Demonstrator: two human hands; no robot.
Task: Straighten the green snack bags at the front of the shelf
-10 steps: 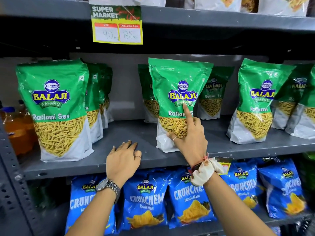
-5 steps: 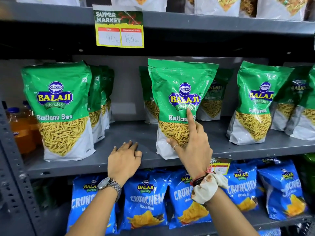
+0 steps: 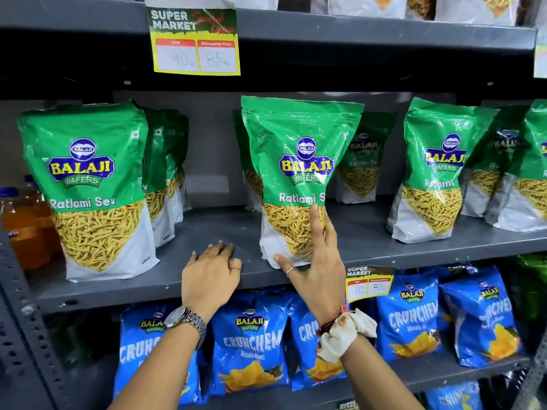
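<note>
Three green Balaji Ratlami Sev bags stand at the front of the grey shelf (image 3: 207, 229): a left bag (image 3: 85, 184), a middle bag (image 3: 299, 161) and a right bag (image 3: 438, 173) that leans and faces slightly left. My right hand (image 3: 316, 270) grips the lower right of the middle bag, thumb at its base, index finger up its front. My left hand (image 3: 211, 273) lies palm down on the shelf just left of that bag, holding nothing. More green bags (image 3: 362, 167) stand behind each front one, partly hidden.
Blue Crunchem bags (image 3: 251, 341) fill the shelf below. A yellow price tag (image 3: 195, 42) hangs from the shelf above, and a smaller tag (image 3: 368, 284) from this shelf's edge beside my right wrist. Orange drink bottles (image 3: 23, 226) stand at far left.
My right hand slid down from the bag's printed front to its lower right corner and now grips it. The middle bag stands a little straighter. My left hand stayed on the shelf.
</note>
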